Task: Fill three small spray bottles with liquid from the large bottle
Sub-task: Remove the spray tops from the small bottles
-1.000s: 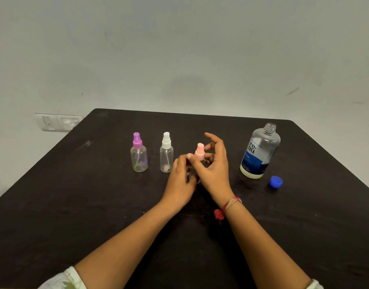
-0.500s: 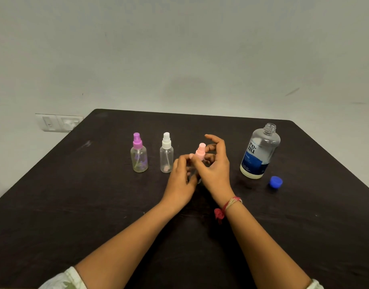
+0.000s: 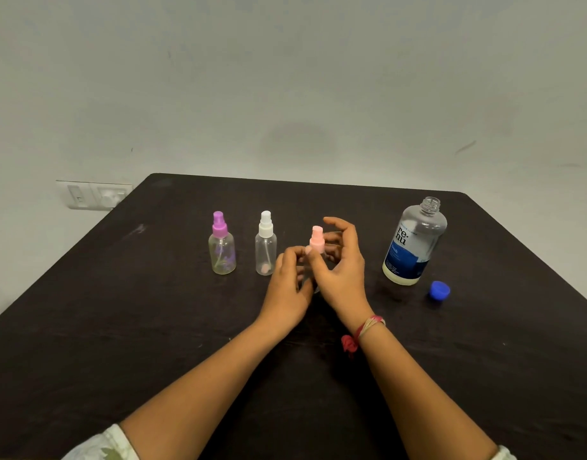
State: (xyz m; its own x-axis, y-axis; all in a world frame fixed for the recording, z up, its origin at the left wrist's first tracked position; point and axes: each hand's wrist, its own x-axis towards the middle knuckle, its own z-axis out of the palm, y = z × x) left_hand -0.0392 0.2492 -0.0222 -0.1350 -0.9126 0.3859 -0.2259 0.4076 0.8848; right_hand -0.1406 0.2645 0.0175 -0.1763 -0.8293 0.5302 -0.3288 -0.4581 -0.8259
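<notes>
A small spray bottle with a pink spray top (image 3: 317, 240) stands mid-table between my hands. My left hand (image 3: 287, 287) grips its clear body, which is mostly hidden. My right hand (image 3: 340, 267) has thumb and fingers around the pink top. To the left stand a white-topped spray bottle (image 3: 265, 249) and a purple-topped spray bottle (image 3: 221, 247), both upright and untouched. The large clear bottle (image 3: 413, 244) with a blue label stands uncapped at the right. Its blue cap (image 3: 439, 290) lies on the table beside it.
The dark table (image 3: 119, 310) runs to a far edge against a pale wall. A white wall socket (image 3: 93, 194) sits past the table's far left corner. A red thread band circles my right wrist (image 3: 368, 327).
My right hand's fingers have shifted slightly around the pink top. The bottles and the cap stay where they were.
</notes>
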